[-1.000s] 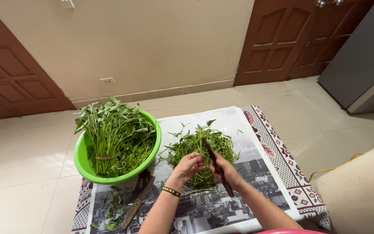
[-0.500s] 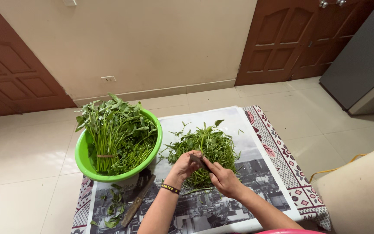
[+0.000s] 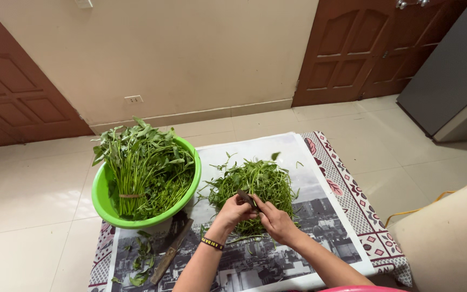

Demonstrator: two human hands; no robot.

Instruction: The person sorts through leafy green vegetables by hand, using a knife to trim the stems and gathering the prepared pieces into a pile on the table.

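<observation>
My left hand (image 3: 232, 212) and my right hand (image 3: 274, 220) meet over a loose pile of green leafy stems (image 3: 255, 181) on a printed sheet (image 3: 277, 259). Both hands pinch one short dark stem piece (image 3: 247, 199) between their fingers. A dark bracelet sits on my left wrist. To the left stands a green plastic basin (image 3: 104, 203) filled with a tied bundle of long-stemmed greens (image 3: 141, 165).
A knife with a wooden handle (image 3: 169, 254) lies beside the basin, with scattered leaf scraps (image 3: 141, 262) near it. A patterned mat (image 3: 360, 208) edges the sheet on the right. Brown doors, a beige wall and a tiled floor (image 3: 28, 194) surround the spot.
My right hand moved left and closer to my left hand, and the two now grip the same stem piece low over the pile.
</observation>
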